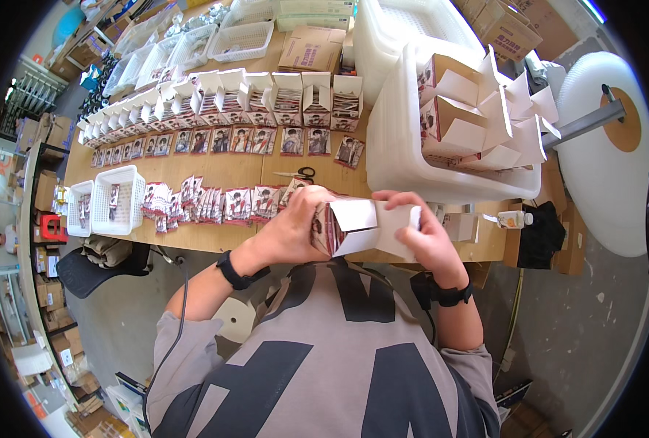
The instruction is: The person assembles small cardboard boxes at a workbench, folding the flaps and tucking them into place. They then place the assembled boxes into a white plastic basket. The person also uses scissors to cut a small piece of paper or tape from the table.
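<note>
In front of my chest, above the table's near edge, I hold a small printed carton (pixel 361 228) tilted on its side, its white flaps spread. My left hand (pixel 295 225) wraps round the printed end of the carton. With thumb and fingers, my right hand (pixel 428 237) grips a white flap at the other end. The carton's inside is mostly hidden from this angle. Just beyond my left hand lie rows of small printed packets (pixel 238 205) on the wooden table. A pair of black-handled scissors (pixel 304 174) rests past the carton.
Open cartons filled with packets (pixel 288 102) stand in a long row, single packets lying before them. At right, a big white tub (pixel 404 164) holds more open cartons. Two white baskets (pixel 129 223) sit at left. A small bottle (pixel 515 219) stands at the right edge.
</note>
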`<control>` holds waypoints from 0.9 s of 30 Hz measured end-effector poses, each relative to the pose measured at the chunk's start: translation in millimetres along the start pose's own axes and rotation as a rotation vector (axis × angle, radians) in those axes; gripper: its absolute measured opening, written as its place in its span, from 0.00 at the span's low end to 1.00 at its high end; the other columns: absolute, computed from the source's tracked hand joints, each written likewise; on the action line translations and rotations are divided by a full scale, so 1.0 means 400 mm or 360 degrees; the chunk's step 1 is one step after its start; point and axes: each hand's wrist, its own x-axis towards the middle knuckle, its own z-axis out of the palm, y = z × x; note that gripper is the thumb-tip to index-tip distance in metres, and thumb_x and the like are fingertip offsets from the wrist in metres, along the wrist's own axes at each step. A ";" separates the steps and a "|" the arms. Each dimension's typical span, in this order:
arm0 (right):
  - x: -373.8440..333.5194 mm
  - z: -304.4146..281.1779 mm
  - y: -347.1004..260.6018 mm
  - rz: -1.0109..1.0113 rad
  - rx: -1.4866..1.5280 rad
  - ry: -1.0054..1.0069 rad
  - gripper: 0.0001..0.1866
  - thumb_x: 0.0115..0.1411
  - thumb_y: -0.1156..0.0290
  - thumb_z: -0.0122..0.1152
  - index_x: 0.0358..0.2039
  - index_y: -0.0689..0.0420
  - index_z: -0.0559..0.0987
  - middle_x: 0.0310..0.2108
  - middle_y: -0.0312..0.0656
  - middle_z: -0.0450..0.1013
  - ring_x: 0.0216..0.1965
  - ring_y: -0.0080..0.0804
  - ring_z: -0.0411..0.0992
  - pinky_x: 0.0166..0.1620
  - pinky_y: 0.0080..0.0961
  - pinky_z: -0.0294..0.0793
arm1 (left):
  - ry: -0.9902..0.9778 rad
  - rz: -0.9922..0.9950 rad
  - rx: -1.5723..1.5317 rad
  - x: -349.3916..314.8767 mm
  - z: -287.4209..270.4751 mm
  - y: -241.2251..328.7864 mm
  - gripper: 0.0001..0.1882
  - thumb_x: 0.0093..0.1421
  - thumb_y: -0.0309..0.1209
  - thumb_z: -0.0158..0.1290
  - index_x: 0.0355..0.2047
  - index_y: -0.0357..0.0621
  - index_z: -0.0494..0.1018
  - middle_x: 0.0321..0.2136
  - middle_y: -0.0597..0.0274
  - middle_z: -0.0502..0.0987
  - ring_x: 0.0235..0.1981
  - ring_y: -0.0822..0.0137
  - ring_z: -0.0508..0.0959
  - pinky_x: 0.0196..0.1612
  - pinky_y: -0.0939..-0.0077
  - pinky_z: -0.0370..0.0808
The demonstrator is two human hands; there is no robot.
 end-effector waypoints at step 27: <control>0.069 0.053 0.079 0.0220 -0.1139 0.0166 0.26 0.63 0.66 0.65 0.57 0.67 0.72 0.45 0.50 0.79 0.40 0.30 0.78 0.44 0.29 0.79 | -0.0127 -0.0496 0.0494 0.031 -0.004 -0.011 0.41 0.43 0.34 0.70 0.57 0.43 0.63 0.49 0.47 0.71 0.53 0.42 0.71 0.56 0.54 0.73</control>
